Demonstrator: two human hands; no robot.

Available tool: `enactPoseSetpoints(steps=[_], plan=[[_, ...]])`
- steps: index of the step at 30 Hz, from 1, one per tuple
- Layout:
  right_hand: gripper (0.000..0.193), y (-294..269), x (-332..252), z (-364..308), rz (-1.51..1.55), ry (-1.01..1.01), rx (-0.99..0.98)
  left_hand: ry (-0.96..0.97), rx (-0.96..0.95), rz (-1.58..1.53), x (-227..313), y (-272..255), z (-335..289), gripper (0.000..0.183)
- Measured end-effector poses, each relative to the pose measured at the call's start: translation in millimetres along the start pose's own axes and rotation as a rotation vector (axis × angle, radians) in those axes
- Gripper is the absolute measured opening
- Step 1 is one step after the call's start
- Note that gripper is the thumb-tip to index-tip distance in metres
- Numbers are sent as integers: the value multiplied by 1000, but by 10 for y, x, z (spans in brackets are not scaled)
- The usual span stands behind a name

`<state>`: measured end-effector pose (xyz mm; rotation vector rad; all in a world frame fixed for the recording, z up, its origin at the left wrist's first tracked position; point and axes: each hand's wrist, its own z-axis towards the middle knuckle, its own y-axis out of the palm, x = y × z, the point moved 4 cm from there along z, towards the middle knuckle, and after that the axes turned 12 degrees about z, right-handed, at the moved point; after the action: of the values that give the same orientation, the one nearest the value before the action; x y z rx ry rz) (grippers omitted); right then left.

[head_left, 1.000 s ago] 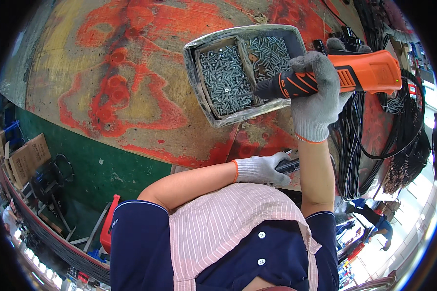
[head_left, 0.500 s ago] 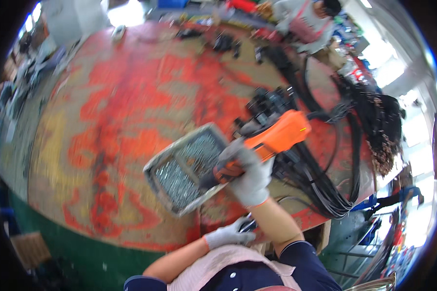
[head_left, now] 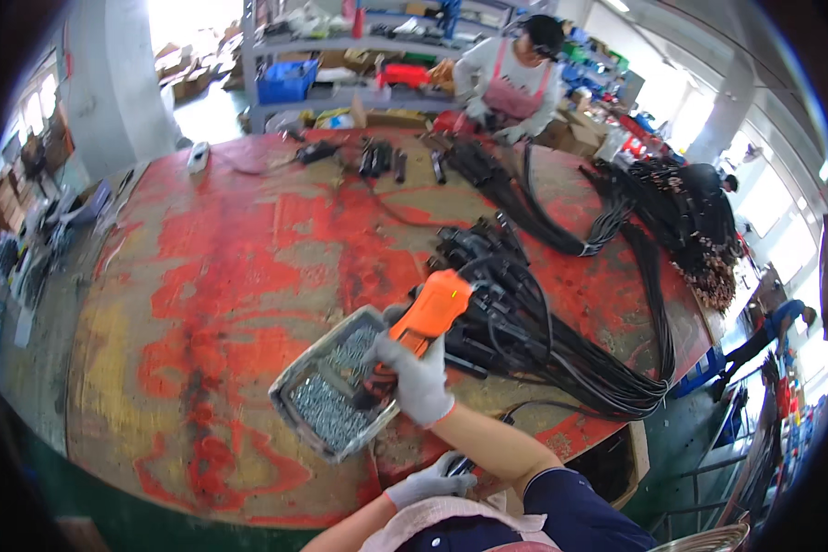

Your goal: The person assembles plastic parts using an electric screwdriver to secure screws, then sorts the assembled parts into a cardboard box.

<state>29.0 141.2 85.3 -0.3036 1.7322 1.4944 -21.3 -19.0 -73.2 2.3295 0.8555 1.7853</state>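
My right hand (head_left: 419,382), in a pale glove, is wrapped around an orange and black cordless screwdriver (head_left: 437,305). Its dark front end points down into the near right part of a worn tray (head_left: 290,419). Small silvery screws (head_left: 324,412) fill the tray's two compartments. Lower, by the table's near edge, my gloved left hand (head_left: 423,483) is closed on a small black part (head_left: 460,466), mostly hidden by the fingers. Just right of the screwdriver lies a pile of black plugs (head_left: 488,258) with their cables (head_left: 607,373).
More black cable bundles (head_left: 699,212) cover the table's right side. Black parts (head_left: 377,158) and a white device (head_left: 198,156) lie along its far edge. A co-worker (head_left: 520,78) stands behind the table by shelves with a blue bin (head_left: 287,81). An open box (head_left: 621,465) sits below the right edge.
The view has tilted upward, showing more of the shelves and co-worker. My right hand has brought the screwdriver leftward and nearer me, over the tray. The left hand still holds the black part.
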Motion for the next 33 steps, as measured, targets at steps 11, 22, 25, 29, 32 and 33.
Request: enactPoseSetpoints(steps=[11,22,25,29,32,33], plan=[[43,115,-124,248,78,-44,-57,-155,-35,140,340,-136,-26,84],[33,-53,-169,114,271,57,-60,-187,-44,118,296,-31,-123,83],[34,-147,-406,93,298,47,-51,-209,-10,-145,420,-20,-138,71],[38,-301,-1039,-60,433,-75,-168,-275,44,-262,727,-97,-135,43],[40,-470,-1498,-346,376,-272,-185,-381,18,-511,697,-85,38,63],[43,-534,-1609,-469,365,-360,-181,-415,-4,-568,740,-85,71,63]])
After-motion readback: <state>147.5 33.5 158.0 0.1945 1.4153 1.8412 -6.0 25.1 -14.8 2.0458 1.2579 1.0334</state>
